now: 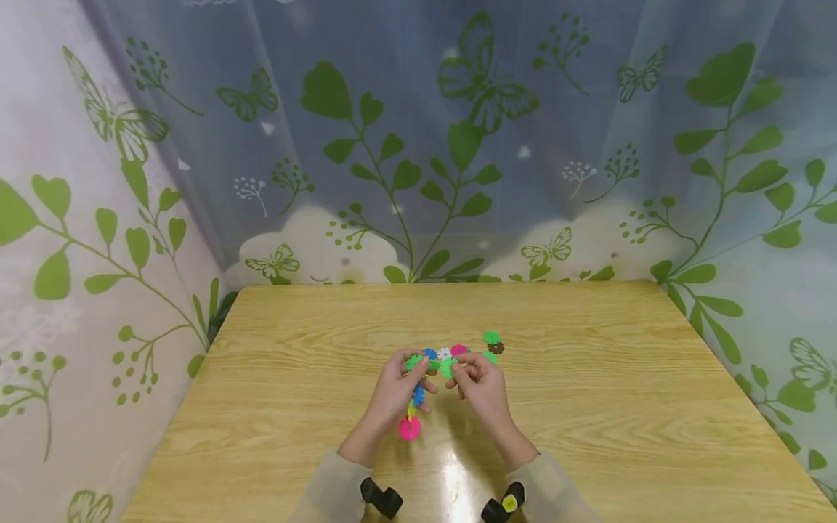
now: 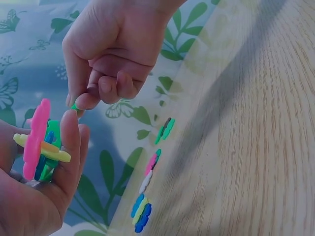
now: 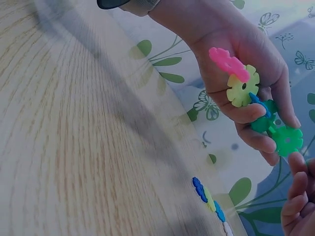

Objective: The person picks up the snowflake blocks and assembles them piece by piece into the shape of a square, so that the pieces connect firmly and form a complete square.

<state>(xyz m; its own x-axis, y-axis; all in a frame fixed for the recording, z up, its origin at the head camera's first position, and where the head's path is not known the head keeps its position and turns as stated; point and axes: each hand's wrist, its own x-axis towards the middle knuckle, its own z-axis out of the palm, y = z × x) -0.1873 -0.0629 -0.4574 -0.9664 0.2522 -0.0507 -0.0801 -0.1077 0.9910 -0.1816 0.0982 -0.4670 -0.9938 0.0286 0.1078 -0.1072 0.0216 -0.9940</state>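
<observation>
Above a wooden desk (image 1: 588, 407), the left hand (image 1: 392, 396) keeps a firm grip on a chain of interlocked snowflake discs (image 1: 415, 403) — pink, yellow, blue, green. The right hand (image 1: 482, 388) pinches a green disc (image 1: 447, 367) at the chain's far end. Beyond — loose discs (image 1: 492, 343) on the desk, then a leaf-print curtain (image 1: 458, 145).

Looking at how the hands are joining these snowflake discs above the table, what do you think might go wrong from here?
The left hand holds the chain of discs only by its middle, so the pink end disc may work loose under pressure. The right hand pinches a green disc by its edge; it might slip and drop onto the table. A dropped piece could scatter the loose discs lying just beyond the hands.
</observation>
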